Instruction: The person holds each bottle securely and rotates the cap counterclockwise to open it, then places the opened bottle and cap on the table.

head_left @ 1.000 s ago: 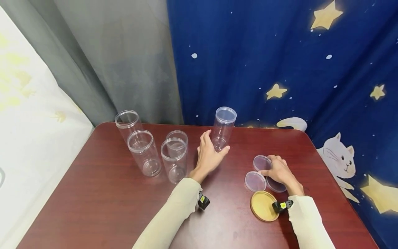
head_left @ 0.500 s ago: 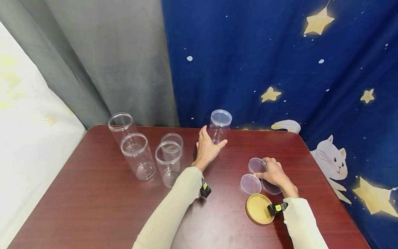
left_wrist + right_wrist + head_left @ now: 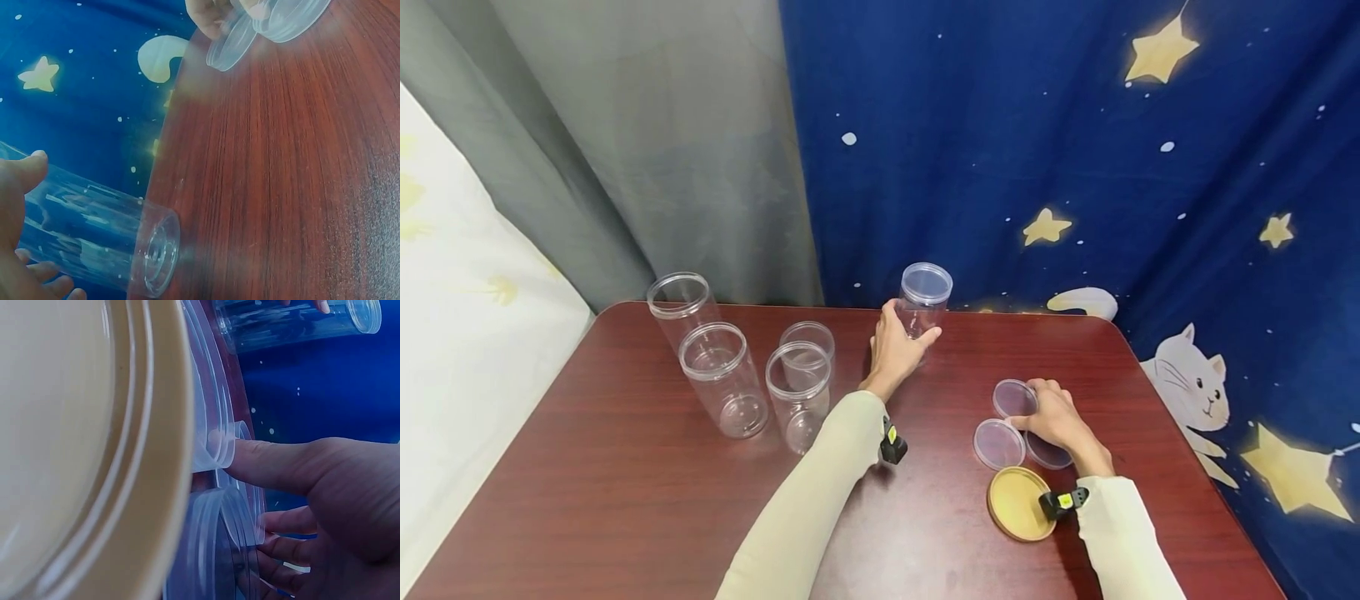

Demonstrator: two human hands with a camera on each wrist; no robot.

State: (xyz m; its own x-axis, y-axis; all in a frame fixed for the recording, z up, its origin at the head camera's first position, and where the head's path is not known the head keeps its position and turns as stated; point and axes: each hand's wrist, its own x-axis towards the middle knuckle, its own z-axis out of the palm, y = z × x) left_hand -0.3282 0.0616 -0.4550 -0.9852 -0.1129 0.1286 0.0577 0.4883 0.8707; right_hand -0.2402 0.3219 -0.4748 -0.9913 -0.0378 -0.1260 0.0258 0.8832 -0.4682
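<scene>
My left hand [image 3: 895,350] holds a clear jar [image 3: 925,312] with a translucent lid at the table's far edge. In the left wrist view the thumb lies on one side of the jar [image 3: 100,231] and the fingers on the other. My right hand [image 3: 1057,417] rests among clear lids at the right. Its thumb touches the rim of the front-left lid [image 3: 998,443]. Its relaxed fingers touch the back lid [image 3: 1015,399]. Partly under the hand lies another clear lid [image 3: 1049,451]. A gold lid [image 3: 1021,504] sits nearest the right wrist.
Several clear lidless jars stand upright at the left, including a front jar [image 3: 733,392] and a shorter one [image 3: 801,400]. The left sleeve passes close beside the shorter jars. A blue star-patterned curtain [image 3: 970,158] hangs behind the reddish-brown table [image 3: 587,500].
My left hand has moved forward and closed round the lidded jar, having stood beside it with spread fingers. My right hand keeps its place at the lids. The head view has shifted slightly.
</scene>
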